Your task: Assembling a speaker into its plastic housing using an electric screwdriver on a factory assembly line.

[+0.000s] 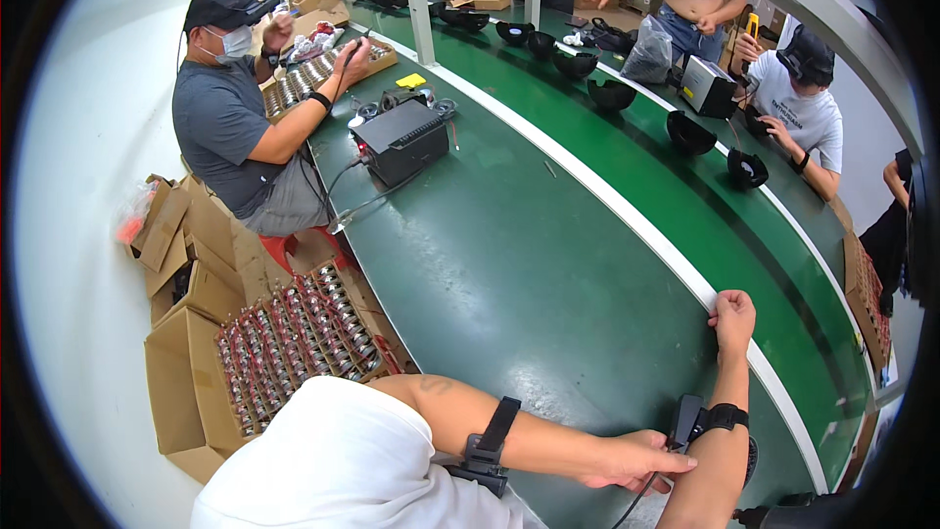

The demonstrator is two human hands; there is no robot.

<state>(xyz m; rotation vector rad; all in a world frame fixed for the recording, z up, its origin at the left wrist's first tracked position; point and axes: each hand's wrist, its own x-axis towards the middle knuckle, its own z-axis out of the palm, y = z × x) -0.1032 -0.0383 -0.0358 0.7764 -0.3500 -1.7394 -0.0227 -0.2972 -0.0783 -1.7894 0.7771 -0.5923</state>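
We see a small, black, box-shaped device (687, 421) seated against the inner side of the right forearm (715, 465), held there by a wide black strap (728, 417). A thin, dark cable (637, 503) curves down from beside the left hand's (641, 458) fingers, hanging slack.

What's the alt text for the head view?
Left hand at the person's right forearm, beside a black strapped device; right hand by a white rail. Beyond, a green belt with black cap-shaped pieces; other people around.
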